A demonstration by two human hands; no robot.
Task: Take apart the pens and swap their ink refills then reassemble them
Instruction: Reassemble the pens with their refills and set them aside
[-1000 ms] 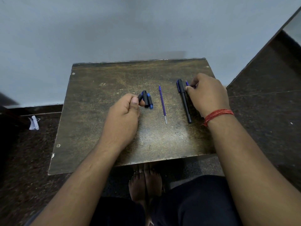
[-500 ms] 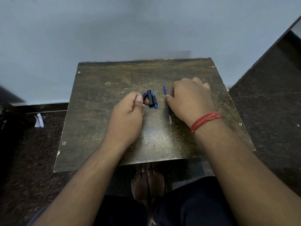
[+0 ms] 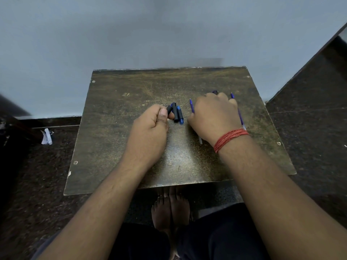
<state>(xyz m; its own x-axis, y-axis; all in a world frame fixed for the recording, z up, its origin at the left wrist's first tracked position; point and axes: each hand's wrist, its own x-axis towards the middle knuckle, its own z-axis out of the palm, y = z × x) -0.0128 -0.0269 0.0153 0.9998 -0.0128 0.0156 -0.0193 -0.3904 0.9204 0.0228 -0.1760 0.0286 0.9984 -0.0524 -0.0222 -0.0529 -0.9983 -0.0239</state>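
My left hand is curled into a fist on the brown table, its thumb and forefinger pinching a short black pen piece. Touching that piece lie a black cap and a blue-tipped pen part. My right hand rests palm down, fingers curled, over the pen barrel, of which only the dark top end shows. One blue refill runs under the thumb side of that hand. A second blue refill lies along its outer side.
The table stands against a pale wall on a dark speckled floor. A scrap of white paper lies on the floor to the left. My bare feet show below the table's front edge.
My right hand went left from the barrel over the first refill, then shifted so the barrel's top end and the second refill show again. My left hand has stayed in place.
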